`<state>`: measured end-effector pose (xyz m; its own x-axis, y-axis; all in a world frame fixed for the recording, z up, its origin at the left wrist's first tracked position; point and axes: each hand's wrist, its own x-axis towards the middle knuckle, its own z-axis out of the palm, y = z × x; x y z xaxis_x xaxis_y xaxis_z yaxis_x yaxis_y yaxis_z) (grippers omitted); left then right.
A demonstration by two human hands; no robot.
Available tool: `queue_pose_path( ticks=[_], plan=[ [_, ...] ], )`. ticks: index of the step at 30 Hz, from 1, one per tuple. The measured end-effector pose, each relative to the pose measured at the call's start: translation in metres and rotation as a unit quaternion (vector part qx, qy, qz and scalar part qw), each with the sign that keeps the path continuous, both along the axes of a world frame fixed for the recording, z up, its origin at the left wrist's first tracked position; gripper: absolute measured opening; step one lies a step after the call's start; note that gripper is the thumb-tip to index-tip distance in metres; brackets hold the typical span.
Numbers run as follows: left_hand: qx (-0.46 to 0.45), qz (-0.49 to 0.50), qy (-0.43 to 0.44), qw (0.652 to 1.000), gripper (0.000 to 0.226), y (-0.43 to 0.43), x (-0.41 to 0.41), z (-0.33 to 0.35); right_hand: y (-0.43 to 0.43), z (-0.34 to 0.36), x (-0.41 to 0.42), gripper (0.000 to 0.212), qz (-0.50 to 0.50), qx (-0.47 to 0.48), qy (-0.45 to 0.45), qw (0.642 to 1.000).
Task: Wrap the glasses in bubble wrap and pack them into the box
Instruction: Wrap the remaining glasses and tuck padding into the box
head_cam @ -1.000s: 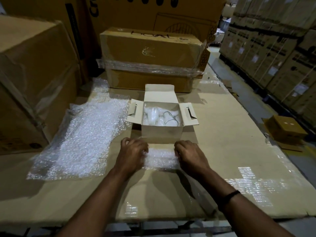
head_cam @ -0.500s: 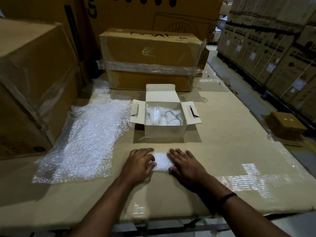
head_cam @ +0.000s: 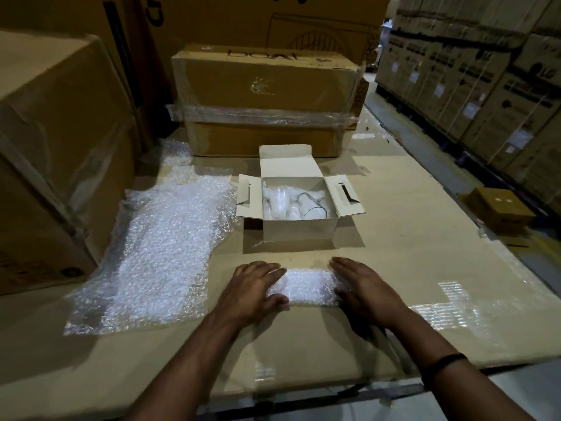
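A roll of bubble wrap (head_cam: 306, 287) lies on the cardboard work surface in front of me; a glass inside it cannot be made out. My left hand (head_cam: 253, 291) rests flat on its left end with fingers straight. On the right end lies my right hand (head_cam: 362, 287), fingers straight too. Just beyond stands a small white box (head_cam: 299, 229) with its flaps open. Inside it are clear glasses (head_cam: 280, 202) and some wrapped bundles.
A large loose sheet of bubble wrap (head_cam: 161, 253) lies to the left. A big carton (head_cam: 45, 147) stands at far left, and a taped carton (head_cam: 264, 98) sits behind the white box. Stacked cartons (head_cam: 485, 71) line the right aisle, with a small brown box (head_cam: 501, 208) on the floor.
The wrapped roll has moved toward me, away from the white box. My fingers went from curled over it to flat, and my hands then spread apart toward its ends.
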<state>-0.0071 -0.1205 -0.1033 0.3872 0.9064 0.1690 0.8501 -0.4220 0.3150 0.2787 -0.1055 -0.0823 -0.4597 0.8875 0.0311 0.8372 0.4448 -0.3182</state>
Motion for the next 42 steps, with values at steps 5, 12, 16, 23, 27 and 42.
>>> queue_pose_path(
  ticks=[5,12,16,23,27,42],
  plan=[
    [-0.023,0.011,0.040,0.999,0.068,0.006,0.003,-0.001,0.002,0.001,-0.001,0.056,0.032,-0.003,-0.069,0.997],
    [0.075,0.020,-0.111,0.991,0.018,0.030,0.008,0.014,0.031,0.020,-0.004,0.029,0.055,0.025,-0.046,0.997],
    [0.133,0.066,-0.160,0.976,0.035,0.052,0.010,0.037,0.065,0.049,-0.002,0.031,0.022,0.106,0.038,0.993],
    [0.198,0.069,-0.040,0.977,0.035,0.120,0.002,0.072,0.143,0.084,-0.004,0.022,0.038,0.140,0.041,0.989],
    [0.077,0.041,0.116,0.989,0.032,0.140,0.005,0.084,0.165,0.082,-0.006,0.033,0.103,0.101,-0.020,0.989],
    [-0.145,-0.056,0.072,0.985,0.040,0.143,0.045,0.089,0.174,0.085,-0.017,0.036,0.163,0.103,-0.158,0.968]
  ],
)
